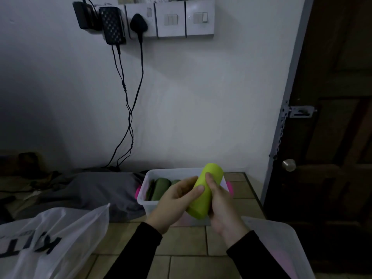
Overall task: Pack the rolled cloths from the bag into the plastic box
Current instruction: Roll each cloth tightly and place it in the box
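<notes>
Fingers of both hands wrap one lime-green rolled cloth [205, 193], held tilted in the air just above the near edge of the plastic box [182, 172]. Reading from the left: a white plastic bag [54, 242] with dark lettering lies slumped on the tiled floor [187, 264], its mouth toward the person; behind it sits a grey bundle of fabric [96, 190] against the wall. Next comes the left hand [175, 202], its thumb laid across the middle of the roll and its fingers curled beneath. The box stands behind the hands, translucent with pink side clips [138, 193], and already holds dark green rolls [161, 188] lying side by side along its left part; its right part is hidden by the hands. The right hand [219, 208] grips the roll's other flank, thumb near the upper half and palm cupping the lower end. At far right a translucent lid [281, 244] lies on the floor beside a dark wooden door [332, 137].

Handling, as judged: the roll appears light and soft, yielding under pressure and liable to unwind if held by a loose edge. A grasp around its middle, closing over the outer flap, should keep it wound; squeezing hard is unnecessary. The cloth is neither fragile nor slippery by appearance. The open space beside the green rolls seems the natural place to lay it.
</notes>
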{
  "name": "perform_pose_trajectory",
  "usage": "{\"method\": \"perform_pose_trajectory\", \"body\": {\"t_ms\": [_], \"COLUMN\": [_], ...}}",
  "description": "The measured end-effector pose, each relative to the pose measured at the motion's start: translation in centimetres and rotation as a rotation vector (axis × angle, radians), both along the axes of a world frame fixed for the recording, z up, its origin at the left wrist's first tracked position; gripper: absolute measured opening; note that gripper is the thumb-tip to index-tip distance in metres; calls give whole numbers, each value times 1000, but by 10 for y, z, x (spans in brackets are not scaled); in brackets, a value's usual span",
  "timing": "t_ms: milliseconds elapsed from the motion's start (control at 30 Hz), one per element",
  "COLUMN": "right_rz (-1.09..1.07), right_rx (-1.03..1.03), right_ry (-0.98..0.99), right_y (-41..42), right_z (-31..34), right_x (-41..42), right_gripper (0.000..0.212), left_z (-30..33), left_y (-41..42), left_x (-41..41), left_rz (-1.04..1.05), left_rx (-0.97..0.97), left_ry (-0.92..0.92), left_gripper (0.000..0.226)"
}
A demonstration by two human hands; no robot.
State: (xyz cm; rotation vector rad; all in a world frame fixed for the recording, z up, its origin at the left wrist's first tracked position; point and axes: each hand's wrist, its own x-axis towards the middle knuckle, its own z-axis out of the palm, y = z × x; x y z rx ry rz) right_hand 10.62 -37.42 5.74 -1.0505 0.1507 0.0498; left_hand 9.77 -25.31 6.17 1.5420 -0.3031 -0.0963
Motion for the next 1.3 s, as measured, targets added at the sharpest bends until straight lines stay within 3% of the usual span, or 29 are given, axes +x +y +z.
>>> {"method": "perform_pose_trajectory", "body": {"t_ms": [167,300,367,533,600,667,700,767,867,967,1133,1300], "right_rz": [-114,73,128,-98,-231,-182,-95,12,6,11,-7,-59], "right_rx": [-226,-212,-302,-720,-1085,-1360,-1395,-1318,-1273,-1264,-1247,-1224], "right_ry": [-101,-61,-70,-274,-312,-269,-200,-93,-83,-88,-74,-48], "right_y": [2,-3,-11,-28,-38,-44,-45,-43,-44,-46,-46,-48], "right_z": [10,18,13,-8,-20,-32,-37,-44,-48,-53,-58,-69], "right_x": [12,30,43,71,80,83,83,82,86,90,92,99], "right_gripper": [11,15,20,39,46,58,64,66,65,68,67,50], "left_z": [6,9,7,-2,-7,-11,-15,-19,-28,-36,-36,-37], "left_y": [0,5,8,11,15,18,20,20,15,10,8,4], "left_x": [6,14,18,34,49,65,74,82,87,86,84,90], "left_rz": [139,202,211,292,402,484,503,518,516,532,443,416], "left_rx": [194,213,205,197,238,323,391,578,771,837,1058,1209], "left_ry": [-58,-27,-3,20,12,5,11,34,15,-28,-72,-43], "left_gripper": [14,19,21,16,19,23,25,27,39,45,38,43]}}
